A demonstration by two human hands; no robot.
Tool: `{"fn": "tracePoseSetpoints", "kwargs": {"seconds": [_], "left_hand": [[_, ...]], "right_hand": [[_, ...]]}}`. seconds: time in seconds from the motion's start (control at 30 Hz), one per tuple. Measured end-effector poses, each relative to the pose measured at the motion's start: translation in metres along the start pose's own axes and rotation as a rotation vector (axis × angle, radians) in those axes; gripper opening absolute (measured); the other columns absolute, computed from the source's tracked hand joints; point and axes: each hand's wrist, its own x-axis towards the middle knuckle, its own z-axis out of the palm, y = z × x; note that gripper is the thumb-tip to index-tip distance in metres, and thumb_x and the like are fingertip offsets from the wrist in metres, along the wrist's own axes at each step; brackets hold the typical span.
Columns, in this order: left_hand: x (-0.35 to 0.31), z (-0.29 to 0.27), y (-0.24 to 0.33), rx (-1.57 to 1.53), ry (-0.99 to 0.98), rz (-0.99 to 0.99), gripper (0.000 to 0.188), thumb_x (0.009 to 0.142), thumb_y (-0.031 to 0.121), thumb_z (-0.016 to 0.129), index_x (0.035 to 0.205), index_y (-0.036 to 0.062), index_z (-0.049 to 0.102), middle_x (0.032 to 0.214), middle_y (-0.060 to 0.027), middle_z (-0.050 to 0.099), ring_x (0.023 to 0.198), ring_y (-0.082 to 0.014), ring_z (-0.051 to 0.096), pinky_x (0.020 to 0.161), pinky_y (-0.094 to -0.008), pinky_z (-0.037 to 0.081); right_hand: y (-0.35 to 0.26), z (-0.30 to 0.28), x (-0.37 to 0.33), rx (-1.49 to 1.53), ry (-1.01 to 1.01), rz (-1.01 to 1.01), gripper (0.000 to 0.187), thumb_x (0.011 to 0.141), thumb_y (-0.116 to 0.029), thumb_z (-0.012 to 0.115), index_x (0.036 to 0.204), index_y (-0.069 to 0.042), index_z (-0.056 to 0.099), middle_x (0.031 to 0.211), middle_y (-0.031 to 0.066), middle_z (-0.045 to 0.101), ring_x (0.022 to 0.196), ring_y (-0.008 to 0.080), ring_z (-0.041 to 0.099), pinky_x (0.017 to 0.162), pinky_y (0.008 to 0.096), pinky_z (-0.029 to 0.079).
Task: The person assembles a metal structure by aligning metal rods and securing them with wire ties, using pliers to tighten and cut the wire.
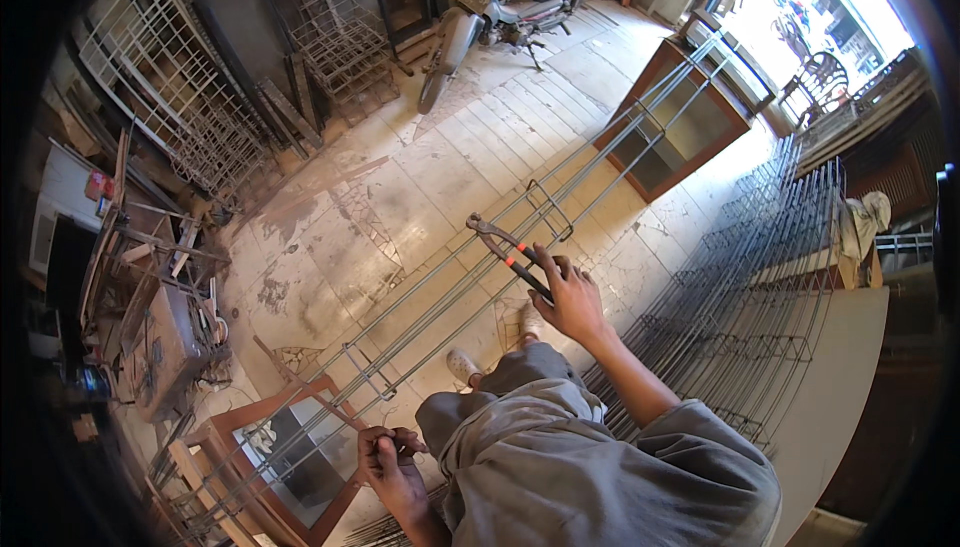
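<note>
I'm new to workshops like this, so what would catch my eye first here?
Probably the long steel rebar cage running diagonally across the middle, with the person's right hand gripping black-and-orange-handled pincers over it. Next, the dense pile of similar cages along the right side. Then the parked motorcycle at the top, standing on the worn tile floor.

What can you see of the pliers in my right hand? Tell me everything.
The pliers look like pincers, with a blunt, brownish metal head and two black-gripped handles with orange-red bands, seemingly rubber or plastic. A gap shows between the handles. Your right hand holds the grips, hiding their ends. The head points up and left in the picture, by the long metal-rod frame; whether it touches a rod isn't clear.
</note>
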Motion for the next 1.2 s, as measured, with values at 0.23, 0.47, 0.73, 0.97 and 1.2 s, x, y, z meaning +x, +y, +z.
{"fn": "tracePoseSetpoints", "kwargs": {"seconds": [0.23,0.47,0.73,0.97,1.2], "left_hand": [[0.027,-0.024,0.009,0.036,-0.081,0.073,0.023,0.099,0.027,0.058,0.098,0.0052,0.051,0.062,-0.003,0.052,0.045,-0.0072,0.038,0.043,-0.0215,0.028],[0.009,0.013,-0.001,0.219,-0.262,0.019,0.034,0.098,0.038,0.059,0.096,0.0057,0.049,0.065,-0.0024,0.05,0.051,-0.0113,0.047,0.051,-0.0249,0.033],[-0.001,0.106,-0.004,0.287,-0.678,-0.051,0.058,0.088,0.055,0.066,0.096,-0.0033,0.063,0.074,-0.0044,0.055,0.065,-0.0099,0.05,0.06,-0.0227,0.037],[-0.032,0.226,-0.069,0.485,-1.042,-0.021,0.048,0.104,0.036,0.045,0.106,-0.0081,0.063,0.079,-0.0082,0.062,0.065,-0.0111,0.051,0.064,-0.025,0.044],[-0.086,0.393,-0.158,0.541,-1.158,-0.223,0.043,0.106,0.031,0.04,0.104,-0.0039,0.064,0.066,0.0009,0.051,0.058,-0.0061,0.043,0.055,-0.0217,0.034]], "right_hand": [[-0.021,-0.007,-0.004,-0.065,0.048,0.089,0.079,0.083,-0.036,0.07,0.149,-0.014,0.033,0.129,0.0173,0.052,0.111,0.039,0.056,0.095,0.0485,0.044],[-0.027,-0.039,-0.032,0.121,0.365,0.075,0.062,0.084,-0.026,0.071,0.138,-0.008,0.046,0.127,0.0184,0.051,0.118,0.0375,0.051,0.1,0.0473,0.041],[0.052,-0.071,-0.039,0.558,0.436,0.168,0.048,0.086,-0.014,0.07,0.13,-0.004,0.052,0.121,0.0172,0.057,0.097,0.0277,0.063,0.085,0.0397,0.051],[0.209,-0.136,-0.068,0.701,0.47,0.3,0.041,0.09,-0.013,0.067,0.128,-0.003,0.054,0.117,0.0175,0.061,0.088,0.0219,0.065,0.079,0.0346,0.052],[0.363,-0.19,-0.082,0.642,0.545,0.508,0.036,0.092,-0.017,0.065,0.124,-0.002,0.057,0.113,0.0179,0.064,0.087,0.0237,0.067,0.074,0.0347,0.053]]}}
